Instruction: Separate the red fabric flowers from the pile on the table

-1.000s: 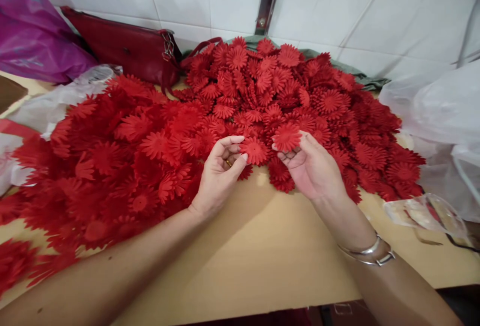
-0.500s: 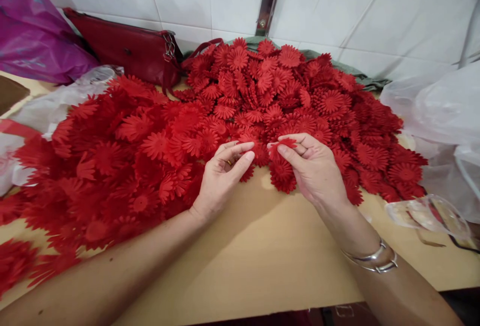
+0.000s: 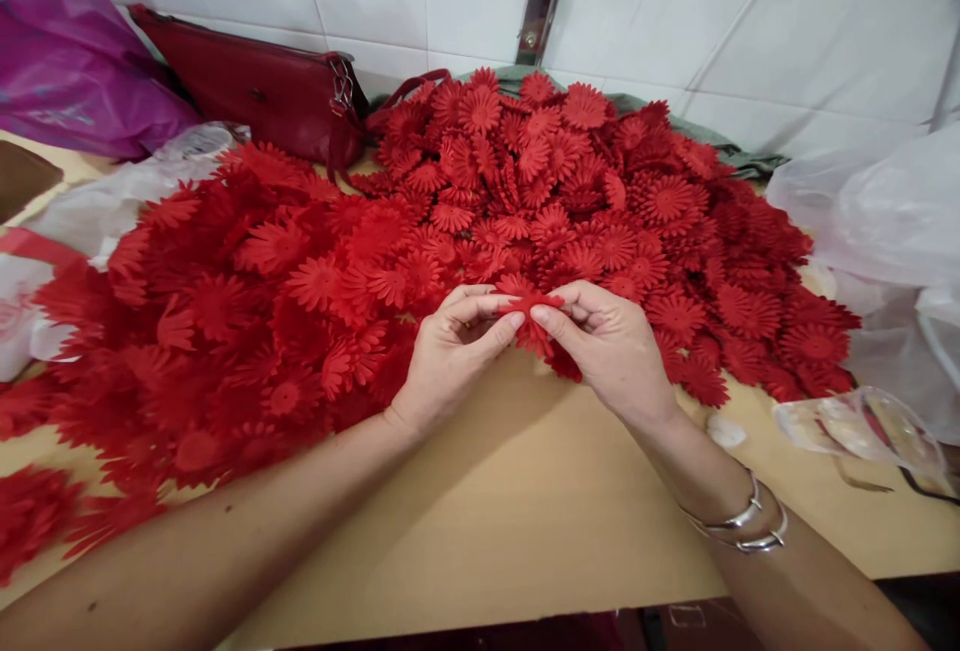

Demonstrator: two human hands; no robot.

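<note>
At the far left a shiny purple plastic bag (image 3: 75,71) stands on the pale wood-toned bench (image 3: 480,531), with a crumpled translucent plastic bag (image 3: 97,206) just beside it. Next comes a loose, spread heap of bright red, many-petalled flower cut-outs (image 3: 202,321), seemingly of fabric; a dark red leather-look handbag (image 3: 247,86) lies behind it against the wall.

The left hand (image 3: 450,351) is at this heap's right edge, thumb and fingers pinching the left side of a small red, thin-petalled flower piece (image 3: 529,303). That piece lies directly between the hands, raised in front of the heaps; it is roundish, so no long axis stands out, and neither hand is clearly nearer, since both touch it. Whether it is one layer or several, I cannot tell.

The right hand (image 3: 619,346) pinches the piece's right side, its thumb tip close to the left one. Behind and to the right rises a denser mound of similar red flower pieces (image 3: 600,181). At the far right sits a cloudy clear plastic bag (image 3: 892,221).
</note>
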